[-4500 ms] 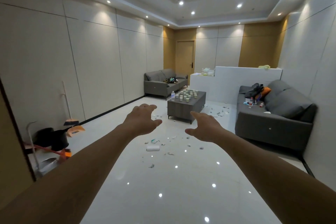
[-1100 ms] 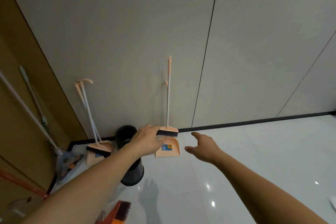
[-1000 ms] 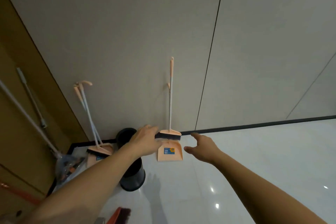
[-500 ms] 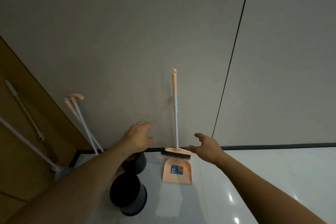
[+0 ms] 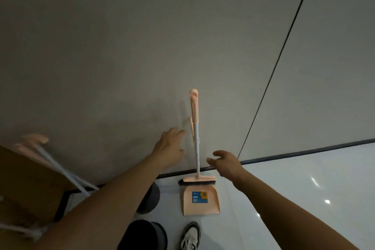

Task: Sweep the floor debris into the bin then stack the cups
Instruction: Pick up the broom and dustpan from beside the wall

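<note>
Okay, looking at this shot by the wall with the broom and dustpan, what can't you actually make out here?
Head view only:
- Second broom set: motion-blurred, its foot hidden behind the left arm.
- Black bins: partly covered by the left arm; the nearer one cut by the bottom edge.
- Dustpan label: too small to read.
- Floor debris and cups: out of frame.

A single wide-angle head camera looks forward and down from standing height, facing a grey panelled wall close ahead where it meets the glossy white floor. Both forearms reach in from the bottom edge, and the wearer's shoe shows at the bottom centre.
</note>
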A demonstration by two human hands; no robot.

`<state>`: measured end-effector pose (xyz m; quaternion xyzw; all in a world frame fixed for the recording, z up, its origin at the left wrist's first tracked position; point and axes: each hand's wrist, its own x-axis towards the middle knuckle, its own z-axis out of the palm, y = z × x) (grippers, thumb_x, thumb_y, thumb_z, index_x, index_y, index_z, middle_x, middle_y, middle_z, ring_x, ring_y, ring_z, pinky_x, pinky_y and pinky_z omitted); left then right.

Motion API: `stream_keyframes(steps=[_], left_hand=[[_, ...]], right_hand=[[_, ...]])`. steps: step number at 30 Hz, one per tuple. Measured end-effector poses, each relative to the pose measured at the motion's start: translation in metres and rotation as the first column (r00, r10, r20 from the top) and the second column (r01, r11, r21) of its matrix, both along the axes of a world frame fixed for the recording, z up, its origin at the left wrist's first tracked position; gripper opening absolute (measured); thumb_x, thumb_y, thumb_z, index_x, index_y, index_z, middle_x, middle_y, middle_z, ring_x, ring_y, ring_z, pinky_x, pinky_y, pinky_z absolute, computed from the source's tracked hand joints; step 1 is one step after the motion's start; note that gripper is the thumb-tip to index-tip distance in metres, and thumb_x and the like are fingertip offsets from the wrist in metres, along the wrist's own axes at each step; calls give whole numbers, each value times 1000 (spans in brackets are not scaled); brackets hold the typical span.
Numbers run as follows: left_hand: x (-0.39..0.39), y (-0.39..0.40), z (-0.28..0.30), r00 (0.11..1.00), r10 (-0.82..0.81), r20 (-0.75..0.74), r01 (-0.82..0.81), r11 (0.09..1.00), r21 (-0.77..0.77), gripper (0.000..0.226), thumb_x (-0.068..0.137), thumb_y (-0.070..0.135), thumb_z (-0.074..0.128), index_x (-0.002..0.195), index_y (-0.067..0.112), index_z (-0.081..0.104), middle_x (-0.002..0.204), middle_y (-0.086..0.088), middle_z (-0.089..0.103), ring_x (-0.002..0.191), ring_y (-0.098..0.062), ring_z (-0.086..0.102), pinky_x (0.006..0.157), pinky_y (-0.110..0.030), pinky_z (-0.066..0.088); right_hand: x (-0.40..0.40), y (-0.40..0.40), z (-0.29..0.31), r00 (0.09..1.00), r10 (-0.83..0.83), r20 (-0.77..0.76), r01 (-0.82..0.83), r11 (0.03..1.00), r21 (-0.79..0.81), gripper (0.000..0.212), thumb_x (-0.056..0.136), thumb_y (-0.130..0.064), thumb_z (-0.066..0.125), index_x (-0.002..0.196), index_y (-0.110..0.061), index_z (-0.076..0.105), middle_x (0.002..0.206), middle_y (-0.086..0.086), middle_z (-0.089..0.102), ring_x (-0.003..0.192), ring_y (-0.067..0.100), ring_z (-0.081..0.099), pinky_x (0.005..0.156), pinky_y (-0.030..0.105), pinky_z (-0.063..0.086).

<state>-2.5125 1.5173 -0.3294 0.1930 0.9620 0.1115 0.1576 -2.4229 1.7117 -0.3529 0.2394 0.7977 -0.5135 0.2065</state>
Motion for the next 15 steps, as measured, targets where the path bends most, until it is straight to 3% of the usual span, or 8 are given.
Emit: stream_keyframes(steps=[2, 4, 9, 12, 15], left_hand=[[-28, 4, -11, 997, -82, -6, 82, 996, -46, 72, 95, 20, 60, 156, 25, 22, 165, -7, 11, 148, -29, 15, 118, -42, 26], [-56, 8, -20, 979, -201, -34, 198, 977, -83, 71, 95, 14, 59, 156, 26, 24, 165, -6, 11, 149, -29, 12, 119, -43, 27], [-106, 30, -39, 897, -438, -51, 428, 893, -141, 66, 97, 4, 47, 155, 27, 27, 165, -2, 14, 152, -25, 7, 120, -43, 22], [-120, 42, -54, 853, -522, -22, 510, 840, -186, 62, 96, 2, 46, 153, 23, 33, 160, -4, 25, 149, -26, 16, 120, -38, 19], [-137, 46, -69, 831, -553, -62, 546, 832, -101, 42, 98, 8, 42, 139, 17, 51, 145, -6, 46, 137, -24, 34, 113, -29, 19]], right_hand=[[-26, -8, -10, 987, -144, 66, 149, 985, -87, 46, 98, -30, 63, 135, -3, 57, 126, 19, 63, 113, 34, 62, 99, 47, 54], [-49, -15, -19, 951, -272, 149, 296, 938, -178, 38, 100, -30, 59, 127, -4, 61, 111, 16, 65, 104, 33, 65, 87, 43, 59], [-96, -23, -53, 826, -456, 330, 549, 781, -296, 35, 103, -32, 54, 119, -2, 59, 112, 18, 64, 83, 28, 66, 71, 38, 59], [-120, -34, -82, 715, -508, 481, 692, 612, -382, 34, 103, -32, 52, 115, 0, 58, 101, 20, 62, 76, 29, 63, 67, 38, 58], [-140, -46, -113, 576, -511, 638, 815, 305, -492, 26, 100, -24, 50, 101, 2, 53, 75, 14, 48, 63, 25, 50, 63, 32, 47]])
